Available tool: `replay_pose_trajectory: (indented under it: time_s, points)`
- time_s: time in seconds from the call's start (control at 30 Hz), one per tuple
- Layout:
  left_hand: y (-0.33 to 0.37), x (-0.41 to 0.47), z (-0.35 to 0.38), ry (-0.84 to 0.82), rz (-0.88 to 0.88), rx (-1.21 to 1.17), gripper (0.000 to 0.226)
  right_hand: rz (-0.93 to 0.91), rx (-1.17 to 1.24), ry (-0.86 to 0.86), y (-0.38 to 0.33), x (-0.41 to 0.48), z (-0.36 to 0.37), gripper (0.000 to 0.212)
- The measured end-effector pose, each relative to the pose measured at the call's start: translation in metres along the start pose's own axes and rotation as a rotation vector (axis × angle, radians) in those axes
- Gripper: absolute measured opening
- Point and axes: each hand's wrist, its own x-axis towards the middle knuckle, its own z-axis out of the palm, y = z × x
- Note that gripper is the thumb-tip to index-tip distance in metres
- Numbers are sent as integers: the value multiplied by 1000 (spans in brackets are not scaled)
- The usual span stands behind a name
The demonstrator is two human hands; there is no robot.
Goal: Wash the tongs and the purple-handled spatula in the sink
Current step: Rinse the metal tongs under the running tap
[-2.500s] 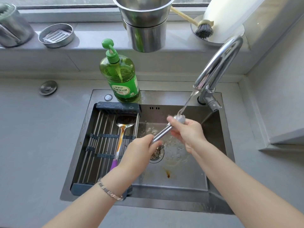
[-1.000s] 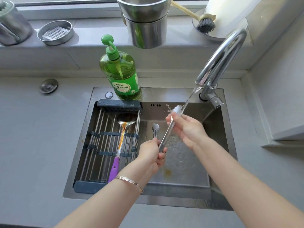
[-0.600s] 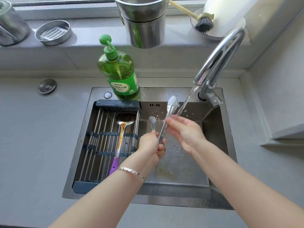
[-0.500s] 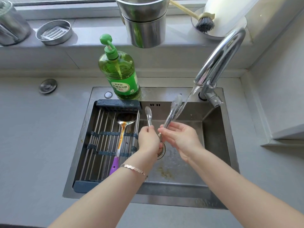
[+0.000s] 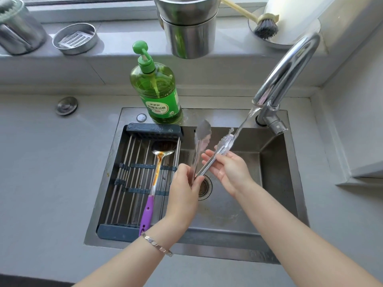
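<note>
Head view: the tongs are held above the sink basin, near its middle, spread in a V with the joined end down and both tips tilted toward the back edge. The left hand grips the joined end, fingers curled around it, just over the drain. The right hand lies palm-up under the right tong arm, its fingers nearly straight and close together across the metal; whether the thumb presses down on it cannot be told. That arm's tip sits in the water stream falling from the faucet at the back right corner. The purple-handled spatula lies on the drying rack spanning the sink's left side, head toward the back edge, handle toward the front edge. A green soap bottle stands on the back rim.

Two and a half seconds ago the tongs were pressed closed and lay nearly level under the stream; now they stand steeper and apart. The right hand, at the tip a second ago, has slid lower along the arm. The spatula has not moved.
</note>
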Motion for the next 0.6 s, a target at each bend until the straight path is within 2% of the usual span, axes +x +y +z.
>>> replay_pose_trajectory:
  time_s: [0.17, 0.23, 0.33, 0.47, 0.6]
  points:
    - [-7, -1, -7, -25, -25, -6, 17, -51, -55, 16, 6, -1, 7, 19]
    - [-1, 2, -5, -70, -52, -102, 11, -104, -63, 72, 1, -4, 7, 19]
    - [9, 9, 6, -119, -97, -269, 17, -208, -98, 141, -10, -10, 0, 20]
    - [28, 15, 28, -110, -120, -369, 9, -315, -177, 201, -22, -22, -16, 17]
    - [43, 21, 51, -137, -242, -379, 38, -458, -329, 221, -28, -38, -29, 22]
